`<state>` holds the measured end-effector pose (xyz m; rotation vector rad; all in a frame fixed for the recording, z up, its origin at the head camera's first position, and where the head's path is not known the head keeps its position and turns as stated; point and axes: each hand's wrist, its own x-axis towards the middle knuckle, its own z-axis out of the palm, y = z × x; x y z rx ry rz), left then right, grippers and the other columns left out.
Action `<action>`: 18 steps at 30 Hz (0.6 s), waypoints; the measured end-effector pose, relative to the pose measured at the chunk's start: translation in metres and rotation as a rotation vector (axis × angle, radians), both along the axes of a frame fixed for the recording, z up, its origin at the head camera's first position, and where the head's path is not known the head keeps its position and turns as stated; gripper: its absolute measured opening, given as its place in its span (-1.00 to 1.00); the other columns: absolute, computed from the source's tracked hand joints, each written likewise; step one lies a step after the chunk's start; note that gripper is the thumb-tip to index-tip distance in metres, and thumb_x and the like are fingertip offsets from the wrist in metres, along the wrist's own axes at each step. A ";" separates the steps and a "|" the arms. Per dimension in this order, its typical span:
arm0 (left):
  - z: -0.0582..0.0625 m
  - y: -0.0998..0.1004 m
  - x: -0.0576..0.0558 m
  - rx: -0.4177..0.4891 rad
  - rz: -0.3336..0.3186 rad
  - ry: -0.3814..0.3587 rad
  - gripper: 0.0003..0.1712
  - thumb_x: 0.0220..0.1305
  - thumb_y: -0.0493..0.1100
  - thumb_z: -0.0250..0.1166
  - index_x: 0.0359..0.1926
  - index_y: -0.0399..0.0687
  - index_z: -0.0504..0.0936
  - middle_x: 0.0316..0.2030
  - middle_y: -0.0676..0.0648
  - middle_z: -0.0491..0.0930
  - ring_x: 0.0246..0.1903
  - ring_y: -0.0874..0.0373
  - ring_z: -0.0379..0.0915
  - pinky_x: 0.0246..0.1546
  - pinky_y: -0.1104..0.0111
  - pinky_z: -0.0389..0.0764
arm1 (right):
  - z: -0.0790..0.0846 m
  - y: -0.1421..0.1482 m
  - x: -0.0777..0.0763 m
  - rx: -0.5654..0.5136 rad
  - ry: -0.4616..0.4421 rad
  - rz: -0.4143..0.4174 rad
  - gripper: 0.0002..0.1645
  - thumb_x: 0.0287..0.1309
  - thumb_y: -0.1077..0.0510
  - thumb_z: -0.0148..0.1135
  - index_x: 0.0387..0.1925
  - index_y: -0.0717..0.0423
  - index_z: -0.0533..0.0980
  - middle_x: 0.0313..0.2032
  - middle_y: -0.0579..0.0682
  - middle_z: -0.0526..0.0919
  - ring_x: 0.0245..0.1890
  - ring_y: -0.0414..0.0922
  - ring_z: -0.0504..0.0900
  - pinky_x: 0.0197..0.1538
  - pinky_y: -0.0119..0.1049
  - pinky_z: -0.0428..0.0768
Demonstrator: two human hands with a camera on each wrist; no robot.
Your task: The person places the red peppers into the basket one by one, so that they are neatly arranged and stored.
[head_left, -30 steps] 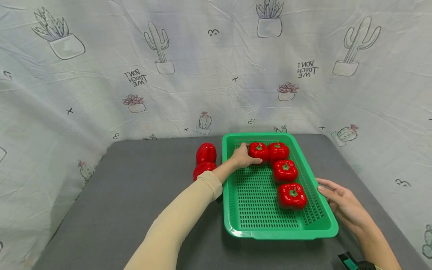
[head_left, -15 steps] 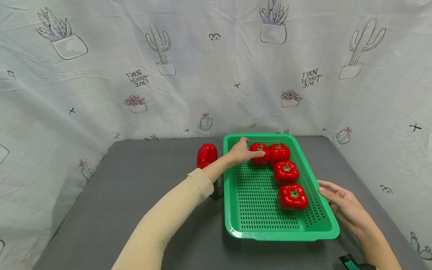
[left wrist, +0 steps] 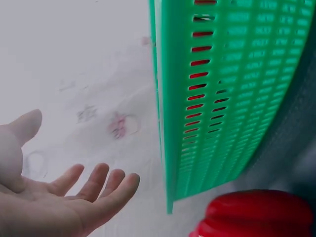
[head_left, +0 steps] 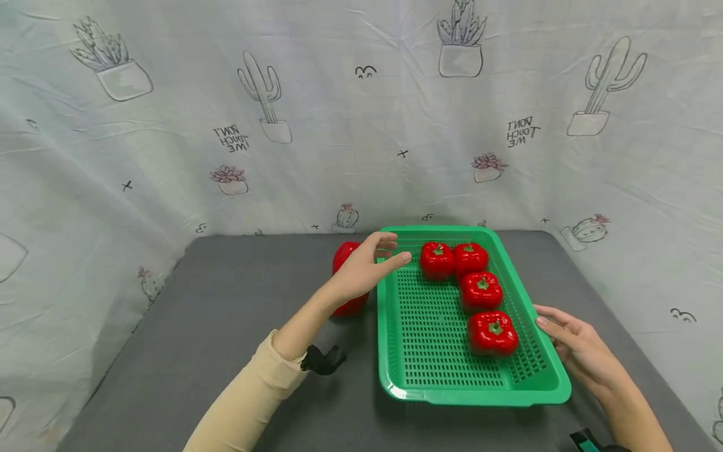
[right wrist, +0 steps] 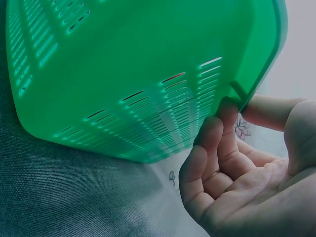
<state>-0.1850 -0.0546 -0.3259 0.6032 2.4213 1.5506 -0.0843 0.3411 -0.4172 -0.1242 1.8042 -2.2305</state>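
Note:
A green plastic basket (head_left: 386, 358) with slotted walls holds several red bell peppers, two side by side at the back and the others down the right side, such as the front bell pepper (head_left: 492, 334). My left hand (head_left: 361, 270) hovers by the basket's left rim, fingers spread and holding nothing, as the left wrist view also shows (left wrist: 69, 202). Beneath that hand, outside the basket, are two more red peppers: the far pepper (head_left: 342, 255) and the near pepper (head_left: 353, 306), both partly covered. With thumb above and fingers curled underneath, my right hand (head_left: 584, 351) pinches the right rim.
The basket stands on a dark grey tabletop (head_left: 237, 301). A pale cloth (head_left: 316, 94) printed with cacti hangs behind and at both sides. Black straps (head_left: 323, 360) sit at the wrists.
My left hand has let go of the back-left pepper in the basket and drawn back leftward over the rim. The right hand stays on the basket's rim.

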 end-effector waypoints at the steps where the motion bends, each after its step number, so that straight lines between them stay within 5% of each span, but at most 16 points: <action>1: -0.002 -0.006 0.004 0.012 0.012 0.008 -0.26 0.29 0.25 0.26 0.37 0.08 0.29 0.24 0.06 0.38 0.24 0.07 0.30 0.15 0.13 0.42 | -0.001 0.000 0.000 -0.004 -0.002 0.002 -0.61 0.51 0.27 -0.10 0.11 -0.12 0.56 -0.12 0.02 0.71 -0.16 -0.09 0.70 -0.13 -0.17 0.66; 6: -0.011 -0.031 0.020 0.036 0.092 0.051 -0.30 0.31 0.22 0.27 0.35 0.08 0.34 0.22 0.03 0.41 0.22 0.05 0.32 0.18 0.12 0.39 | -0.002 0.001 -0.001 -0.022 -0.007 0.008 -0.60 0.51 0.27 -0.11 0.10 -0.12 0.57 -0.14 0.02 0.71 -0.17 -0.08 0.70 -0.14 -0.16 0.66; 12: -0.021 -0.062 0.025 0.077 0.144 0.098 -0.40 0.29 0.12 0.32 0.27 0.09 0.41 0.18 -0.02 0.46 0.19 -0.07 0.36 0.14 0.09 0.44 | -0.004 0.002 -0.002 -0.035 -0.008 0.019 -0.60 0.51 0.28 -0.12 0.10 -0.11 0.58 -0.13 0.03 0.71 -0.17 -0.08 0.70 -0.13 -0.16 0.66; 18: -0.031 -0.080 0.027 0.074 0.176 0.113 -0.42 0.28 0.07 0.35 0.25 0.07 0.43 0.17 -0.06 0.47 0.15 0.08 0.38 0.16 0.11 0.45 | -0.007 0.003 -0.003 -0.050 -0.006 0.024 -0.60 0.51 0.28 -0.12 0.09 -0.10 0.58 -0.13 0.03 0.72 -0.17 -0.08 0.70 -0.13 -0.17 0.66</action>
